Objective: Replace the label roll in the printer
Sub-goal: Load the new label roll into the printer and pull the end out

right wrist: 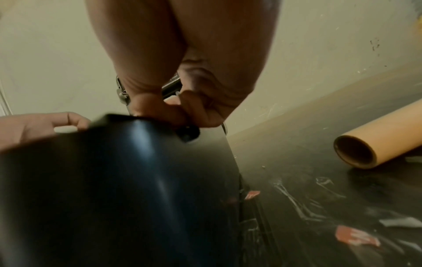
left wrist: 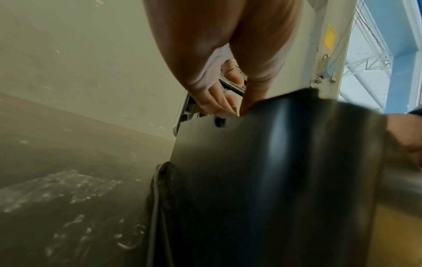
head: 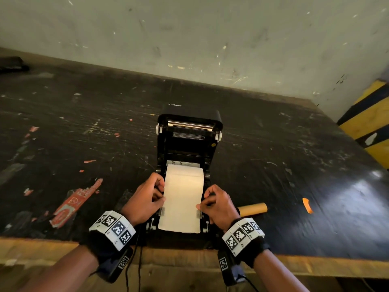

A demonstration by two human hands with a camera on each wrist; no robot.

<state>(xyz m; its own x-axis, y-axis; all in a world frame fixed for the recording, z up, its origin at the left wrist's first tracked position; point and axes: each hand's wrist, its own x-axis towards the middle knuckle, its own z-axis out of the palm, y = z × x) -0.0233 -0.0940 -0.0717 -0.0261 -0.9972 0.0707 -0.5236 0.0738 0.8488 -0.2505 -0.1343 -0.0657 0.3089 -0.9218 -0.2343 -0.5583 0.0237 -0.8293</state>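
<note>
Head view: a wide, scuffed black table (head: 273, 165) with a pale wooden front edge carries torn red sticker scraps and scratches. At its near middle stands a glossy black plastic printer (head: 189, 131), boxy, its lid tipped up and back. Inside the open bay sits the white label roll (head: 184, 186), a matte paper cylinder whose loose end runs flat toward the printer's front edge. The left hand (head: 147, 199) pinches the strip's left edge between thumb and curled fingers; the right hand (head: 216, 204) pinches the right edge likewise. Right of the printer, on the table, lies a smooth tan cardboard core (right wrist: 374, 140), a hollow tube. Farther right lies a small orange scrap (head: 307, 205).
</note>
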